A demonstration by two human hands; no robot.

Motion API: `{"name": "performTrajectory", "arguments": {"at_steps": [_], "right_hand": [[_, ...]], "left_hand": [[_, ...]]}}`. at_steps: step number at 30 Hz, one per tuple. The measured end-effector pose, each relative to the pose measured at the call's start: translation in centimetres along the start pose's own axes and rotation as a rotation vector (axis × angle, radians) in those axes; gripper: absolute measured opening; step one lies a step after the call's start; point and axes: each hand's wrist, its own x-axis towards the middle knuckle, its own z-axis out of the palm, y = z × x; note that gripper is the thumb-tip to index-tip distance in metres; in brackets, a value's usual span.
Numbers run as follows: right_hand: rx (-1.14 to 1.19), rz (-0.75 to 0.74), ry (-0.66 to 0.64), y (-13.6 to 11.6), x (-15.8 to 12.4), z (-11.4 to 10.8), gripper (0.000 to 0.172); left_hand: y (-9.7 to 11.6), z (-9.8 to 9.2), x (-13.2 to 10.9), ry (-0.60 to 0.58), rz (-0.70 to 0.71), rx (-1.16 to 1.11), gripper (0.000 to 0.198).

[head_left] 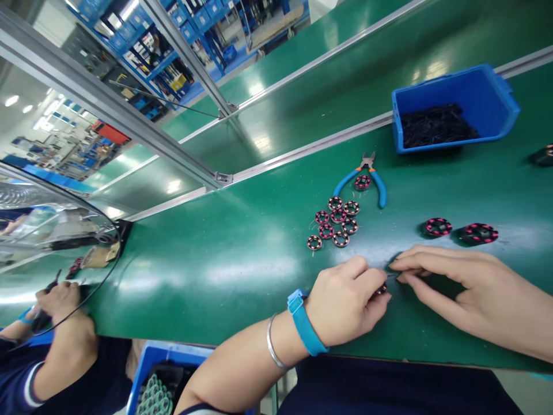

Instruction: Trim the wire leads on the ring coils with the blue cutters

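Observation:
My left hand [348, 302] is curled closed around a small round coil ring [382, 289], of which only a pink and black edge shows between the fingers. My right hand [458, 285] lies just to its right, thumb and forefinger pinched at the ring's side on a thin wire too small to make out. Both hands rest low on the green bench top [224, 265]. A cluster of several similar pink and black coil rings [334, 222] lies just beyond my left hand. Two larger rings [436, 226] [477, 233] lie beyond my right hand.
Blue-handled cutters [367, 173] lie past the cluster with one ring between the handles. A blue bin [449, 106] of black parts stands at the far right. Another blue bin [159, 386] sits below the bench edge. A co-worker's hands [56, 311] work at the left.

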Motion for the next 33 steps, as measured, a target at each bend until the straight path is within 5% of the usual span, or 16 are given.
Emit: {"name": "performTrajectory", "arguments": {"at_steps": [14, 27, 30, 33], "right_hand": [[-0.314, -0.316, 0.015, 0.1, -0.1, 1.1, 0.021], [-0.184, -0.27, -0.002, -0.2, -0.2, 2.1, 0.026], [-0.163, -0.231, 0.093, -0.6, 0.2, 1.4, 0.025], [-0.154, -0.062, 0.337, -1.3, 0.2, -0.3, 0.013]], "left_hand": [[-0.2, 0.6, -0.1, 0.043, -0.06, -0.18, 0.03], [0.1, 0.2, 0.0, 0.023, -0.073, -0.155, 0.031], [0.1, -0.2, 0.1, 0.041, -0.065, 0.023, 0.024], [0.5, -1.0, 0.6, 0.125, -0.026, 0.295, 0.026]]}}
